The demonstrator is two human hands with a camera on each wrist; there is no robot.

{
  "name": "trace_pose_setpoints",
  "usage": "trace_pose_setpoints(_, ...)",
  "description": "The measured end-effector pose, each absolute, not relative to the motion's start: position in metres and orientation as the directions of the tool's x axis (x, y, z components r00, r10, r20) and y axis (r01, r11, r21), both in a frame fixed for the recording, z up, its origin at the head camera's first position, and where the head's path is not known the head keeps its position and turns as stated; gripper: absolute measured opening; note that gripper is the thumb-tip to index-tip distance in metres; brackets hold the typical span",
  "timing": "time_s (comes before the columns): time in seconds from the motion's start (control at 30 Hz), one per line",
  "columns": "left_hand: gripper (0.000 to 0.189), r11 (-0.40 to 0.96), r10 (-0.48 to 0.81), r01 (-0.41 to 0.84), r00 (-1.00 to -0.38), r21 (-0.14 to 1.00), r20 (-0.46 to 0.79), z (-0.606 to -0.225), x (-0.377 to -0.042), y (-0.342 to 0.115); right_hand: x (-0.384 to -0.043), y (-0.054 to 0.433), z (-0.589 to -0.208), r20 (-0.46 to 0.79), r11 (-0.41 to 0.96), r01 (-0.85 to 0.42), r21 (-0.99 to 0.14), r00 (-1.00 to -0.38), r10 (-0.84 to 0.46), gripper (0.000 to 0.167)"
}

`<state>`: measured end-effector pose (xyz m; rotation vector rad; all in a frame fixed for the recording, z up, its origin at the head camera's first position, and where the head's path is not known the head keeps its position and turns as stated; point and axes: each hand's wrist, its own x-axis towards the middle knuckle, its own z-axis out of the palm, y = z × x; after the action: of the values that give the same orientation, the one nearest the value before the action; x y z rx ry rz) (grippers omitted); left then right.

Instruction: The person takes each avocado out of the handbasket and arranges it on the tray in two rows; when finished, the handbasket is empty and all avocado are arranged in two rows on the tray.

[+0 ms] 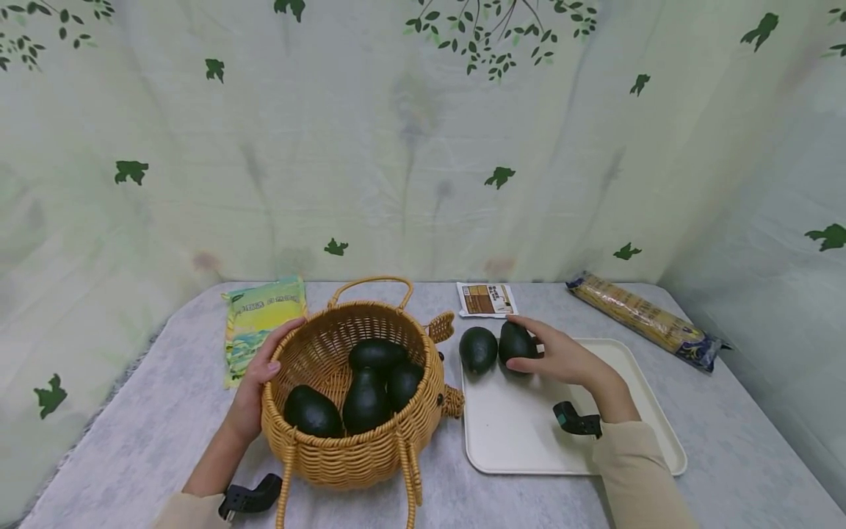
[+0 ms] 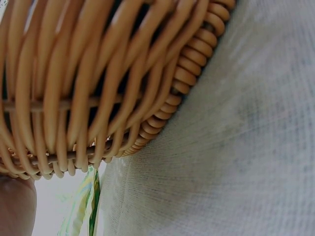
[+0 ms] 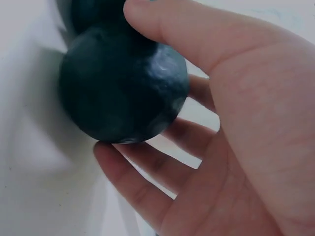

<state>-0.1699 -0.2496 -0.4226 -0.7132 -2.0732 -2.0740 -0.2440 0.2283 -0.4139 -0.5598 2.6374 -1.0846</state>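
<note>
My left hand (image 1: 254, 378) grips the left side of a wicker basket (image 1: 350, 459), with the thumb at its rim. Inside the basket lie several dark avocados (image 1: 366, 400). In the left wrist view, the basket's woven wall (image 2: 88, 73) fills the upper left, and part of the hand (image 2: 17, 206) shows below it. On the right, my right hand (image 1: 562, 356) holds a dark avocado (image 1: 515, 345) between thumb and fingers, over the back left of a white tray (image 1: 509, 441). Another avocado (image 1: 478, 350) sits just left of it. The right wrist view shows fingers curved round the held avocado (image 3: 123, 88).
A green and yellow packet (image 1: 264, 301) lies behind my left hand. Beyond the tray are a small brown and white packet (image 1: 487, 300) and a long bag of noodles (image 1: 644, 319). The basket's handle (image 1: 370, 279) stands up at its back; thin wicker legs hang in front.
</note>
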Motion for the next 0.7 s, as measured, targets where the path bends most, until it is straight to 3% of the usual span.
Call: trace_pose_setpoints(0.7,0.060,-0.050,0.236,0.421,-0.876,0.906,0.420,-0.4227,-0.1700,-0.2497,-0.2403,0.2316,-0.4116,-0.115,0.680,-0.254,-0.688,-0.887,-0.448,0.089)
